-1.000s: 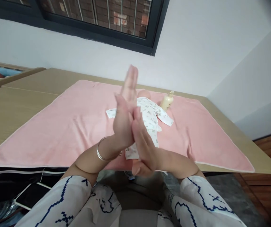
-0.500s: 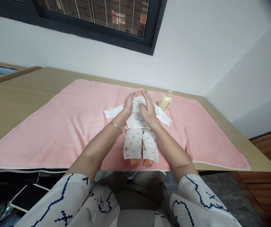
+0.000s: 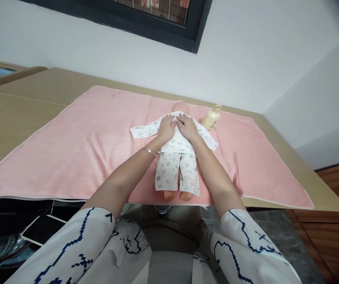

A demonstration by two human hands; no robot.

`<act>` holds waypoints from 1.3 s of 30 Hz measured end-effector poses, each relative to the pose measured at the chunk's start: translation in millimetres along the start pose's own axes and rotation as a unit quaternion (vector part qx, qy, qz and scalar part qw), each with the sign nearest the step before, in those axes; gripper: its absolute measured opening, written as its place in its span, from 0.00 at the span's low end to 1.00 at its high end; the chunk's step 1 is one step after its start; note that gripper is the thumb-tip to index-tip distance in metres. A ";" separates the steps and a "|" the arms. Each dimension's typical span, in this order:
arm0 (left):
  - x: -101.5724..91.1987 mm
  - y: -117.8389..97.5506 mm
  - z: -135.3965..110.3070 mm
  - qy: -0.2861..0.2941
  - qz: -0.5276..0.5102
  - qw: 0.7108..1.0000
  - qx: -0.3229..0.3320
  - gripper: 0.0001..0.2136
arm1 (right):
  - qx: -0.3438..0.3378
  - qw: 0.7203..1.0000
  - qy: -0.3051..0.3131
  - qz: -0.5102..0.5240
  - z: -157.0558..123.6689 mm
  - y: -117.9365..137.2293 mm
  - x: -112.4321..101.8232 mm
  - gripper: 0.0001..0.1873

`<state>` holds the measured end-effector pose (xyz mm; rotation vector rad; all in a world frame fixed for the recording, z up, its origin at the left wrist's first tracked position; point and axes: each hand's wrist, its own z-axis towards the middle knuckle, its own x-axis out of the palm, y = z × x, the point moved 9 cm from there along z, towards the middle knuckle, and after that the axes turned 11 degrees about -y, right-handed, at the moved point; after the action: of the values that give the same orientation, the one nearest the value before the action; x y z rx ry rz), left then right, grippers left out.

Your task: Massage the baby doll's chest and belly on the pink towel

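Note:
A baby doll in white printed pyjamas lies on its back on a pink towel, head away from me. My left hand rests flat on the doll's chest, fingers stretched out, a thin bangle on its wrist. My right hand lies flat beside it on the chest, fingers also spread. Neither hand holds anything. The doll's bare feet point toward the towel's near edge.
A cream pump bottle stands on the towel just right of the doll's head. The towel covers a wooden table against a white wall. A dark phone lies low at the left, below the table's edge.
A second ago my palms were pressed together in the air in front of me. They have come apart and dropped onto the doll's chest, then slid a little down it.

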<state>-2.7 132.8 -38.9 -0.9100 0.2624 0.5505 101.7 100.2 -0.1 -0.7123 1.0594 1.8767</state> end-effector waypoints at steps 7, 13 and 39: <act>-2.7 -1.3 -1.3 -0.006 0.024 1.000 0.005 0.19 | -0.007 0.999 0.029 -0.045 14.9 -2.6 0.8 0.27; -5.0 -4.0 -2.6 0.009 0.008 1.000 -0.007 0.19 | 0.038 0.992 0.000 -0.118 4.9 5.9 -4.5 0.28; -9.6 -1.5 -4.3 0.004 -0.025 1.000 -0.013 0.20 | -0.058 0.997 0.039 -0.039 -3.1 14.1 4.7 0.26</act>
<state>-9.8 125.3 -36.2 -0.9425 0.2390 0.5054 87.3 95.3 0.2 -0.8886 0.9626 1.8686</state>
